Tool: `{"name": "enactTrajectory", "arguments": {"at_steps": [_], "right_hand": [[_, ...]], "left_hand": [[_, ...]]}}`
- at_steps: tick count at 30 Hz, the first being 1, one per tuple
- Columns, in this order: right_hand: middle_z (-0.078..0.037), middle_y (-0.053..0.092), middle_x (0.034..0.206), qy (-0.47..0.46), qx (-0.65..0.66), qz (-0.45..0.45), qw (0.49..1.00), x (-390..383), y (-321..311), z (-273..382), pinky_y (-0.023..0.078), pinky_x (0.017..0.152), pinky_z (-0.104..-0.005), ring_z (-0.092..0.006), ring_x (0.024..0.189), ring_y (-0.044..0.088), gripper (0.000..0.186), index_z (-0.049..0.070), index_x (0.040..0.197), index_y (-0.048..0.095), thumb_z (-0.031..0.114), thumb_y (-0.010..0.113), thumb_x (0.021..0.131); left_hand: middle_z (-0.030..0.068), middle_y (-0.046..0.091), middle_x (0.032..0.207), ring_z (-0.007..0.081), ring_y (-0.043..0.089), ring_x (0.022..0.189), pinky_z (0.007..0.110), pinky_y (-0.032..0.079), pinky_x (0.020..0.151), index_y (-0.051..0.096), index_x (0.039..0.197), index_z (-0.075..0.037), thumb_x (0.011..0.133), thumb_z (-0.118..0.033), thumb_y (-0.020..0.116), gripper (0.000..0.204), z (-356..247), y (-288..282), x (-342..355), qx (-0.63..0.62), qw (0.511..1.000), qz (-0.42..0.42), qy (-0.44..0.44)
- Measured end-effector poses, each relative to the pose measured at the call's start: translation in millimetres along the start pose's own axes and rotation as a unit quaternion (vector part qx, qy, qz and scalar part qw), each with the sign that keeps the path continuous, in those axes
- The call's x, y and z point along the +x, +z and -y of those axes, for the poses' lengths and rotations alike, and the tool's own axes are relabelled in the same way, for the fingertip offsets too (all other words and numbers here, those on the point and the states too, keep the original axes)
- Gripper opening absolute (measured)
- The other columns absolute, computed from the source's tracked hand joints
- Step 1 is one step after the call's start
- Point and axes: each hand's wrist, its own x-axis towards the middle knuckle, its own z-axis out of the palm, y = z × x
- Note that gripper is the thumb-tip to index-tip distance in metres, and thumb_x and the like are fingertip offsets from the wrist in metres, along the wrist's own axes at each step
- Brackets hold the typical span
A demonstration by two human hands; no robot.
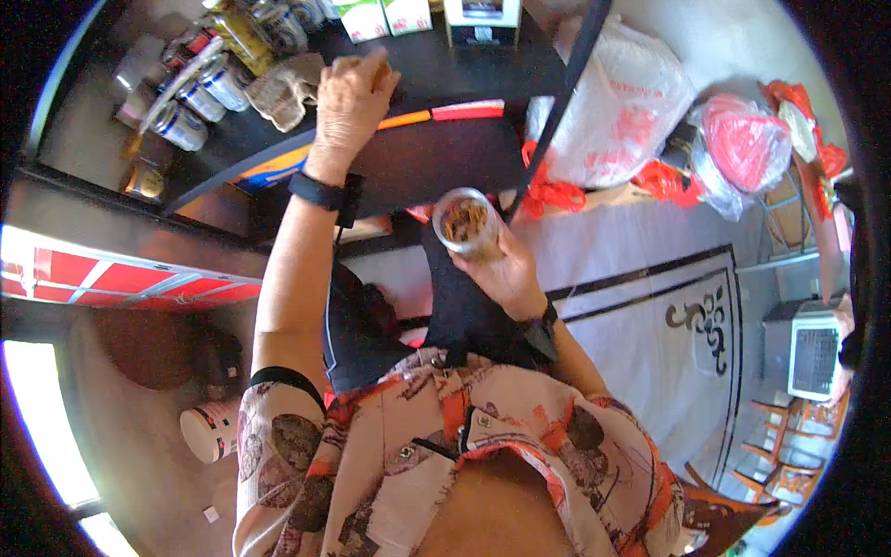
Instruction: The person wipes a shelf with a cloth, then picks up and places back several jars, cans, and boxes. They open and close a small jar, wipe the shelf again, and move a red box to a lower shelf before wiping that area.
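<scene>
My right hand (506,276) is wrapped round a clear round jar (466,223) in front of my body. Its top faces up, and dry brown pieces lie inside. Over the dark shelf (445,70), my left hand (354,100) has its fingers bent and drawn together. Their tips are turned from view, so anything between them is hidden. Just left of that hand lies a grey-brown moulded cardboard piece (285,90). Two green-and-white cartons (383,16) stand beyond the left hand.
Several cans (202,100) and a tall jar with yellowish contents (239,37) crowd the shelf's left end. A dark upright post (568,107) rises at its right. Beyond hang plastic bags (622,107). A white bucket (210,433) lies at lower left.
</scene>
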Motion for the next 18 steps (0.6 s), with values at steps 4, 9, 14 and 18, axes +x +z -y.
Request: {"name": "enactTrajectory", "arguments": {"at_steps": [4,9,14,18], "right_hand": [[-0.012,0.051,0.138,-0.026,-0.028,0.008,0.999,4.3,6.9,3.0,0.050,0.095,-0.0404,-0.0254,0.123,0.055,0.071,0.009,0.147,0.037,0.037,0.071,0.091],[-0.010,0.051,0.133,-0.070,-0.104,-0.016,0.992,8.5,27.5,-5.6,0.048,0.097,-0.0387,-0.0216,0.122,0.054,0.070,0.010,0.143,0.037,0.035,0.075,0.089],[-0.006,0.053,0.127,-0.119,-0.153,-0.030,0.981,11.2,50.2,-21.6,0.047,0.103,-0.0358,-0.0171,0.119,0.055,0.068,0.011,0.135,0.038,0.023,0.082,0.085],[-0.004,0.055,0.123,-0.185,-0.241,-0.047,0.951,8.7,61.8,-29.3,0.050,0.098,-0.0323,-0.0146,0.114,0.057,0.071,0.010,0.134,0.039,0.023,0.085,0.082]], "left_hand": [[0.0149,0.069,0.121,0.0207,0.063,0.116,0.034,0.050,0.097,0.059,0.137,-0.002,0.097,-0.031,0.068,0.050,-61.6,-39.5,-51.0,-0.488,0.856,0.054,-0.163],[0.0141,0.062,0.127,0.0269,0.062,0.117,0.036,0.050,0.097,0.062,0.135,-0.004,0.089,-0.030,0.077,0.055,-106.3,-80.5,-107.4,-0.430,0.893,0.110,-0.074],[0.0155,0.060,0.129,0.0268,0.059,0.119,0.036,0.051,0.096,0.063,0.136,-0.008,0.087,-0.030,0.078,0.056,-107.5,-89.8,-129.8,-0.446,0.888,0.060,-0.099],[0.0155,0.053,0.139,0.0278,0.051,0.128,0.038,0.042,0.107,0.059,0.140,-0.006,0.091,-0.028,0.074,0.056,-105.3,-88.6,-143.8,-0.551,0.830,0.016,-0.087]]}}
